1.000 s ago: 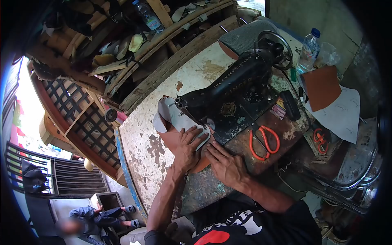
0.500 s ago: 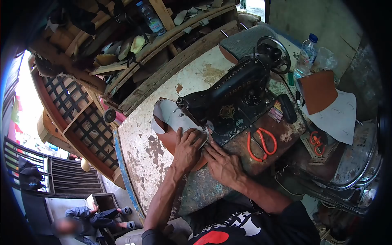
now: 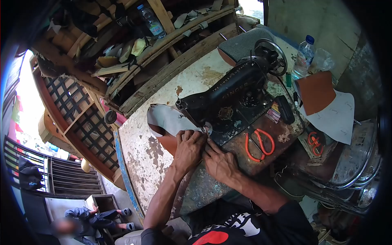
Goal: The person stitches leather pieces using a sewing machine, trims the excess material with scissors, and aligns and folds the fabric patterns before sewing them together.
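A brown leather piece with a pale grey backing (image 3: 168,117) lies curled under the needle end of a black Singer sewing machine (image 3: 230,92). My left hand (image 3: 188,150) is closed on the near edge of this piece, knuckles bent, close to the presser foot. Beside it, my right hand (image 3: 220,164) has its fingers bent at the same edge, fingertips just below the needle area; the gripped edge is mostly hidden by both hands. Orange-handled scissors (image 3: 260,145) rest on the table right of my right hand.
The worn table (image 3: 141,157) has peeling paint. Right of the machine are a water bottle (image 3: 304,57), brown leather (image 3: 315,93) on a white sheet (image 3: 332,118), and smaller orange-handled scissors (image 3: 315,141). A cluttered wooden shelf (image 3: 163,41) stands behind. Another person (image 3: 87,222) sits at lower left.
The leather piece has shifted slightly left and turned, its far end opening out. My left hand's fingers have curled in more, and the right hand's fingers have bent and drawn together.
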`<state>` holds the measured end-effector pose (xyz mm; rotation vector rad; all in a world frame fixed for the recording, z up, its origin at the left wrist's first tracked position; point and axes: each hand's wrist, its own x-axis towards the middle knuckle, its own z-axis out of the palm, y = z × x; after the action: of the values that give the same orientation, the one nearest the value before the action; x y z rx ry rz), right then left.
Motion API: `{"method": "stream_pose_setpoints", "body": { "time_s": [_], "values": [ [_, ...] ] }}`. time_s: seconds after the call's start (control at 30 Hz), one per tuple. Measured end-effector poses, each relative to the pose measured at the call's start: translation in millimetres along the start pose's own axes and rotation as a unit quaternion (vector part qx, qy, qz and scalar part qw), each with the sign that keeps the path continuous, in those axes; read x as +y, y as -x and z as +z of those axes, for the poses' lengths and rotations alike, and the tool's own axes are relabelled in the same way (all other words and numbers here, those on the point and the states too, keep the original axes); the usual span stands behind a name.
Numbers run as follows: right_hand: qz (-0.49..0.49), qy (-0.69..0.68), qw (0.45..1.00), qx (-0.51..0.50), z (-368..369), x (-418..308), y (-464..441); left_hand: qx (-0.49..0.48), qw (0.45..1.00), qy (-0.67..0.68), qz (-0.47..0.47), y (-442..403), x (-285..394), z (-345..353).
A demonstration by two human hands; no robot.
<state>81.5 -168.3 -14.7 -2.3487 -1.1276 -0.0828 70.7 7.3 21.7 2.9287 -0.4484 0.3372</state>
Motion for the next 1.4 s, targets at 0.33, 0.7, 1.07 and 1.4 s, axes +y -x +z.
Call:
{"method": "stream_pose_setpoints", "body": {
  "time_s": [0.33, 0.7, 1.07, 1.4],
  "values": [
    [-0.011, 0.042, 0.999, 0.022, 7.3, -2.0, 0.5, -0.013, 0.998, 0.034, -0.044, -9.3, 6.8, -1.8],
    [-0.004, 0.046, 0.996, -0.080, 1.7, -5.6, 4.2, -0.010, 0.989, 0.075, -0.129, -16.0, 20.5, 8.5],
    [-0.056, 0.039, 0.998, -0.015, 1.1, -16.7, 23.1, 0.022, 0.998, 0.005, -0.058, 9.3, -10.5, -6.6],
    [-0.068, 0.048, 0.996, -0.019, 8.7, -16.1, 20.7, -0.017, 0.999, 0.038, -0.022, 8.5, 1.1, 1.2]
  ]
}}
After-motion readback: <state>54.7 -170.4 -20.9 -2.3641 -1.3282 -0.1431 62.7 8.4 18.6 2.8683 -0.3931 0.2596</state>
